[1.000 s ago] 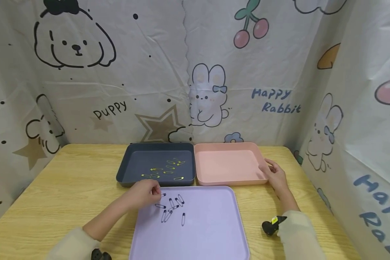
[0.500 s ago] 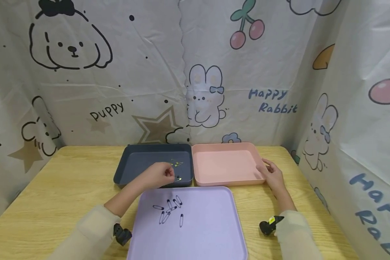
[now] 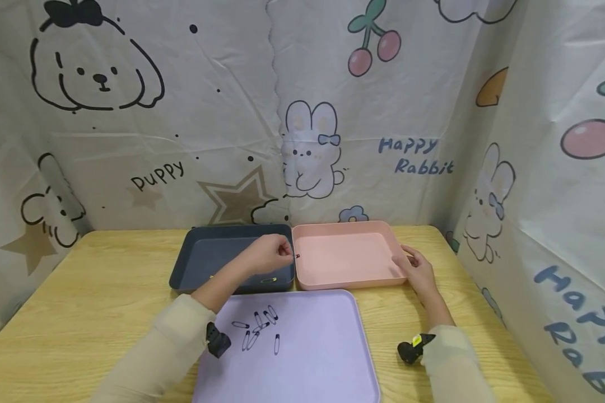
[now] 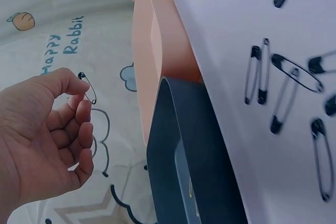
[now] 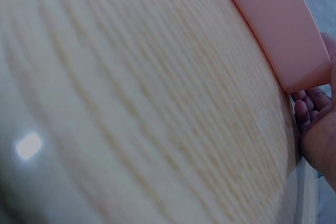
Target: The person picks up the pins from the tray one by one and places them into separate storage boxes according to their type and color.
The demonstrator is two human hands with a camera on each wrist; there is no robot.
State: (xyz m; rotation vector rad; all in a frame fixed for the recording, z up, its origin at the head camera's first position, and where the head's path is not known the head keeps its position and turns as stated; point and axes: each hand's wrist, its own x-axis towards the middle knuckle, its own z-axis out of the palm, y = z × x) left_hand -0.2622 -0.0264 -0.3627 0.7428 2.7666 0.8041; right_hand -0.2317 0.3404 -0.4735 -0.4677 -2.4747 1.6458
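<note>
My left hand [image 3: 266, 254] pinches a black-headed safety pin [image 4: 89, 88] between thumb and forefinger, its other fingers curled. It hangs over the right side of the dark navy tray [image 3: 206, 252], with the pin's head right at the pink tray's left rim. At that pink tray [image 3: 350, 252], my right hand [image 3: 420, 274] grips the right wall, thumb over the rim and fingers outside. Several black safety pins [image 3: 277, 344] lie on the lavender tray [image 3: 322, 358]. A yellow safety pin [image 3: 269, 280] shows in the navy tray; my left hand and forearm hide most others.
Navy and pink trays stand side by side at the back of the wooden table [image 3: 116, 291], with the lavender tray in front. A printed curtain [image 3: 222, 101] rises behind and at both sides. Dark wrist cameras [image 3: 217, 340] sit at both cuffs.
My left hand has picked a black safety pin off the lavender tray and carried it up and right across the navy tray to the pink tray's edge. My right hand keeps its hold.
</note>
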